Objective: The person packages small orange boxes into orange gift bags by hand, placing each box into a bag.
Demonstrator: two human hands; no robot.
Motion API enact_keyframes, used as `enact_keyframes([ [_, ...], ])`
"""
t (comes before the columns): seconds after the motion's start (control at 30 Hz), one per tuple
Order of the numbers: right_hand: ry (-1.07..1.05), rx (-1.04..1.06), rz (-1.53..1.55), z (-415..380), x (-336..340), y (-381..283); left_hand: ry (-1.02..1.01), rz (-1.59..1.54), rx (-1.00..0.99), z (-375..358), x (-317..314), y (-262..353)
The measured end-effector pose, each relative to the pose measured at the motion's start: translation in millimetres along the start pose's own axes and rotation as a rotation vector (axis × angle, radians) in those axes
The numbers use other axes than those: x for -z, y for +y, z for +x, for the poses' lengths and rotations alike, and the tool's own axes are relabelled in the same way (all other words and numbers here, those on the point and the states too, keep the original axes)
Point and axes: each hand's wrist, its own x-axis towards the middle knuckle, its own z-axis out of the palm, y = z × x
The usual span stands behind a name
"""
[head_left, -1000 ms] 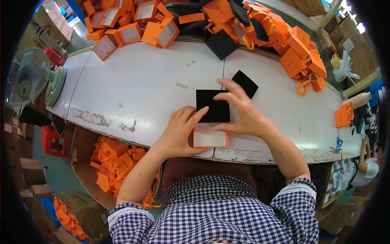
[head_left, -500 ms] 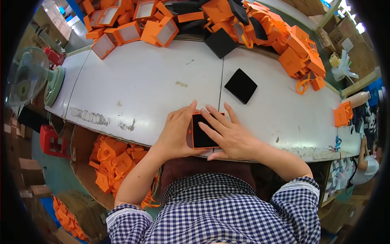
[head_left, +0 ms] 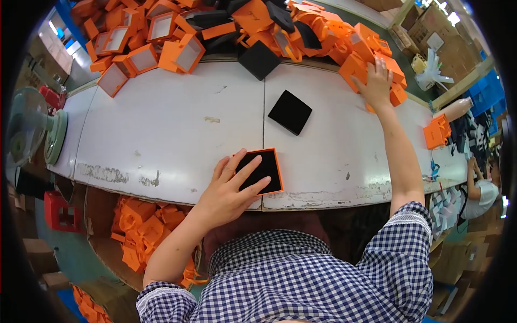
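An orange box with a black insert (head_left: 272,171) lies on the white table near its front edge. Across its left part rests my left hand (head_left: 229,188), fingers spread over the black surface. Out at the right end of the heap, my right hand (head_left: 378,86) touches the orange boxes (head_left: 355,69) there, fingers stretched and thumb apart; the undersides of its fingers are hidden. Between the two hands, a loose black square pad (head_left: 290,112) lies farther back on the table. Another black square (head_left: 259,60) leans at the heap's edge.
Orange boxes (head_left: 183,53) and black pieces are heaped along the far edge. A green scale (head_left: 55,137) stands at left. Below the table sits a carton of orange pieces (head_left: 142,223). An orange bag (head_left: 437,132) and a co-worker (head_left: 482,191) are at far right.
My right hand has left the box and reached far right to the orange heap. My left hand has shifted from the box's side onto its black insert. The whole view has swung slightly.
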Motion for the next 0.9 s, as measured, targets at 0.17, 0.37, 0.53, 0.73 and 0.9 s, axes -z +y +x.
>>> enact_keyframes([
  [0.17, 0.034, -0.063, 0.267, 42.9, 21.1, -2.9, 0.149, -0.019, 0.030, -16.3, -7.7, -4.3],
  [0.37, -0.250, -0.095, 0.414, 90.6, -11.2, -12.0, 0.153, 0.113, 0.072, -21.8, 2.1, 6.9],
  [0.53, -0.307, -0.156, 0.532, 110.7, -30.7, 5.1, 0.110, 0.180, 0.096, -35.5, 9.2, 9.6],
  [0.73, 0.006, -0.151, 0.581, 110.9, -40.0, 13.5, 0.190, 0.064, 0.137, -32.2, 7.3, 8.0],
  [0.9, 0.071, 0.193, 0.796, 15.0, 114.9, -74.0, 0.211, 0.063, 0.139, -43.5, 5.6, -4.9],
])
